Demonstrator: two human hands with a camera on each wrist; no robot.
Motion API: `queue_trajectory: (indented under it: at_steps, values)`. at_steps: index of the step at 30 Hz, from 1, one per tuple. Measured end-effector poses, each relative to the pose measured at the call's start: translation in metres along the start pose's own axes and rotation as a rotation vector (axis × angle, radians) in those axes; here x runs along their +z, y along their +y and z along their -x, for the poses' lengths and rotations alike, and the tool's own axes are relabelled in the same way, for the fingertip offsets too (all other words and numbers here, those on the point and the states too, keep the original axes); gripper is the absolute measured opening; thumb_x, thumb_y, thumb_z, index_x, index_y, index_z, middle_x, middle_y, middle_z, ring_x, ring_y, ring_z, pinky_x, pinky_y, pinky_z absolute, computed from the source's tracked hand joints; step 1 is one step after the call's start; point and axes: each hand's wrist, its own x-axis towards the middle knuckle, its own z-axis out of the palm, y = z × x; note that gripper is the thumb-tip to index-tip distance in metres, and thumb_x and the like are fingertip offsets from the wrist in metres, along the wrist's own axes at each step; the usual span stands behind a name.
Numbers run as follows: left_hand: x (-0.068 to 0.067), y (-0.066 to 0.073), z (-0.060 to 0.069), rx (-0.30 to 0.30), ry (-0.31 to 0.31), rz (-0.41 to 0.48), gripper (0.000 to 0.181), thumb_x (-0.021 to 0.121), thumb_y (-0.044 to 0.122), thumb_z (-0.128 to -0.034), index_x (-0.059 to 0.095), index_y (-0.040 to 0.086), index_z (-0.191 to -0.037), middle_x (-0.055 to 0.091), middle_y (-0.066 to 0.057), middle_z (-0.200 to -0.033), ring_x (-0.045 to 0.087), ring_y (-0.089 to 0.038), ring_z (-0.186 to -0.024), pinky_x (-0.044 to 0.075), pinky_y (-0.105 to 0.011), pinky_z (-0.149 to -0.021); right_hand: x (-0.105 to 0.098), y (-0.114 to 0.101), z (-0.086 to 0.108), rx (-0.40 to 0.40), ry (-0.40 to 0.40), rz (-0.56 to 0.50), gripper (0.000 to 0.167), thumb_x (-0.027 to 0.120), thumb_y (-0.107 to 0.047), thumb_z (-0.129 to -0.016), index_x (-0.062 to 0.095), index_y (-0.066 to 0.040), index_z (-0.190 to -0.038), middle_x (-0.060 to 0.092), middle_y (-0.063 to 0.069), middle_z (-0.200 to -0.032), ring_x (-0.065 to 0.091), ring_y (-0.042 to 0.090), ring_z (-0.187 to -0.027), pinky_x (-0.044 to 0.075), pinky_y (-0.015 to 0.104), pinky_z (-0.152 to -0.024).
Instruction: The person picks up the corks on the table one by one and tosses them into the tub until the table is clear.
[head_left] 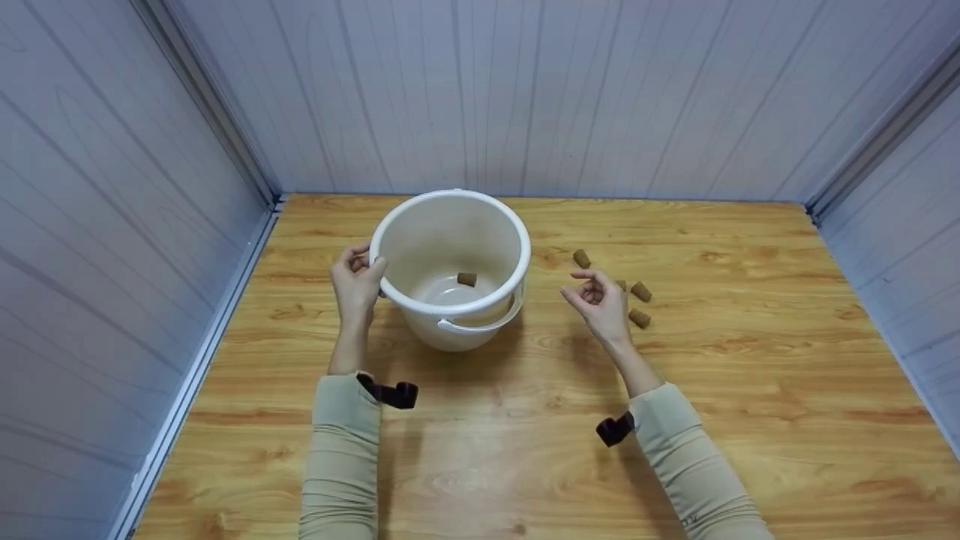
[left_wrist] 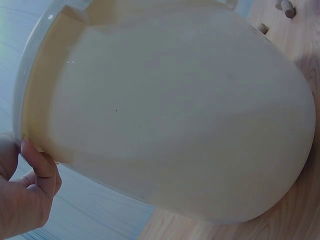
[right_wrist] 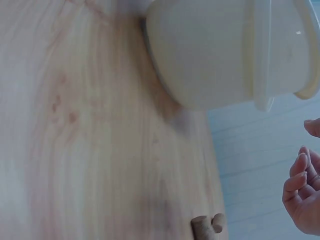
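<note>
A white bucket stands on the wooden table, its handle hanging down at the front right. Inside, on the bottom, lies one brown cork. My left hand grips the bucket's rim on the left side; the left wrist view shows the fingers pinching that rim. To the right of the bucket, my right hand hovers with loosely bent fingers, thumb and forefinger apart, holding nothing. Several corks lie on the table just beyond and beside it, one partly hidden by the hand.
The wooden table meets a pale panelled wall at the back. Similar panels rise at the left and right. Dark wrist cameras stick out from both sleeves.
</note>
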Motion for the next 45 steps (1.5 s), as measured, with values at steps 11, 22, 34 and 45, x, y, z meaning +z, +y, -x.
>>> queue_trajectory:
  at_steps: [11, 22, 34, 45]
  values:
    - [-0.002, 0.0, -0.003, 0.0, -0.005, 0.002, 0.031, 0.054, -0.009, -0.0788, 0.06, -0.011, -0.11, 0.053, -0.01, -0.077, 0.05, -0.006, -0.046, 0.038, -0.011, -0.035, -0.009, 0.065, -0.001, 0.074, 0.078, 0.04, 0.028, 0.073, 0.005, -0.082, 0.06, 0.015, -0.105, 0.06, 0.013, -0.073, 0.049, 0.005, -0.061, 0.042, 0.012, -0.056]
    - [-0.001, 0.001, -0.002, -0.017, 0.002, -0.003, 0.03, 0.055, -0.009, -0.0794, 0.06, -0.01, -0.109, 0.052, -0.008, -0.077, 0.048, -0.005, -0.046, 0.038, -0.012, -0.035, -0.016, 0.086, 0.006, 0.209, 0.106, 0.156, 0.031, 0.075, -0.001, -0.082, 0.06, 0.014, -0.105, 0.056, 0.002, -0.069, 0.048, 0.001, -0.06, 0.04, 0.011, -0.055]
    - [-0.001, 0.001, -0.002, -0.02, 0.001, -0.013, 0.028, 0.056, -0.009, -0.08, 0.059, -0.01, -0.107, 0.051, -0.007, -0.077, 0.049, -0.006, -0.047, 0.038, -0.012, -0.035, -0.013, 0.099, 0.001, 0.33, 0.1, 0.278, 0.042, 0.076, -0.009, -0.083, 0.057, 0.009, -0.115, 0.06, 0.006, -0.072, 0.049, 0.003, -0.058, 0.04, 0.014, -0.054]
    - [-0.001, 0.0, -0.002, -0.015, -0.01, -0.032, 0.03, 0.055, -0.008, -0.0797, 0.06, -0.011, -0.11, 0.053, -0.01, -0.078, 0.05, -0.007, -0.047, 0.039, -0.012, -0.035, -0.008, 0.104, -0.004, 0.406, 0.07, 0.36, 0.046, 0.073, -0.016, -0.086, 0.054, 0.007, -0.122, 0.065, 0.014, -0.084, 0.062, 0.032, -0.081, 0.052, 0.042, -0.075]
